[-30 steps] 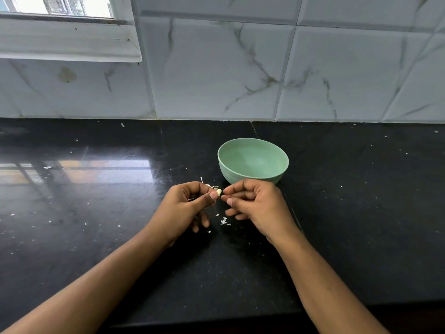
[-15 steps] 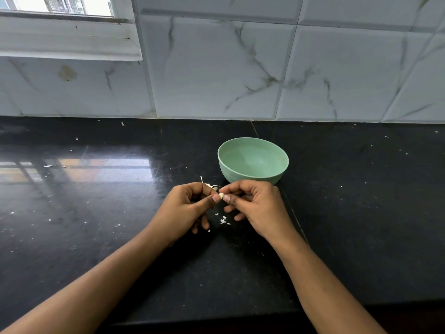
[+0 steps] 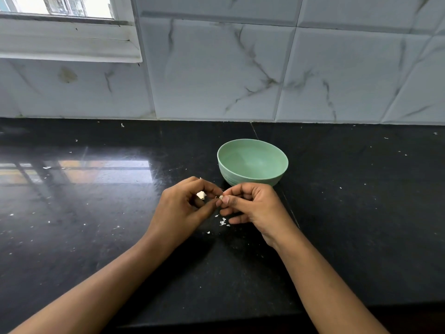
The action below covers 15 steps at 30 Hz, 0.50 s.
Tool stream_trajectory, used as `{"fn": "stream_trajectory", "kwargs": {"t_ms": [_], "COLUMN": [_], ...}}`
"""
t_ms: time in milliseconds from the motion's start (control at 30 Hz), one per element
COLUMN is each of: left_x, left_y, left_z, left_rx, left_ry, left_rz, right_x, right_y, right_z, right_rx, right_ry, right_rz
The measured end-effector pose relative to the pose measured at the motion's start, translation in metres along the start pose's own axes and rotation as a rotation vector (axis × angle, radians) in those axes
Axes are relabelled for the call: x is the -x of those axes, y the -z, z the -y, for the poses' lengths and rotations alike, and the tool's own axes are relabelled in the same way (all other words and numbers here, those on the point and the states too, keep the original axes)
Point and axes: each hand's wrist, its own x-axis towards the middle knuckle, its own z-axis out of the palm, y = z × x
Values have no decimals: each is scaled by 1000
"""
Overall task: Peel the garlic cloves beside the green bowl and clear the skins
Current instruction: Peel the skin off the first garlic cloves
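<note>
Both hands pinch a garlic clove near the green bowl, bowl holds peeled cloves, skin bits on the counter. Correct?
Wrong on the bowl: the head view shows the green bowl empty. The left hand and right hand do pinch the garlic clove, skin bits on the counter.

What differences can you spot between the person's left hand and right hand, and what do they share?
The left hand curls round a larger white piece; the right hand pinches only a tiny pale bit between its fingers. The left hand sits left of the green bowl; the right hand is directly in front of it. Both are curled, fingers meeting, above skin flakes on the black counter.
</note>
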Motion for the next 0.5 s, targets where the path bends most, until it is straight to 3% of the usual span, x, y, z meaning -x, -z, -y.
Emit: {"fn": "stream_trajectory", "kwargs": {"t_ms": [100, 233, 500], "left_x": [0, -1, -2], "left_y": [1, 3, 4], "left_z": [2, 2, 0], "left_rx": [-55, -35, 63], "left_ry": [-137, -175, -31], "left_rz": [-29, -60, -28], "right_x": [1, 2, 2], "right_y": [0, 1, 0], "right_z": [2, 4, 3], "right_rx": [-44, -91, -99], "right_ry": [-50, -73, -75], "right_rz": [26, 49, 64]}}
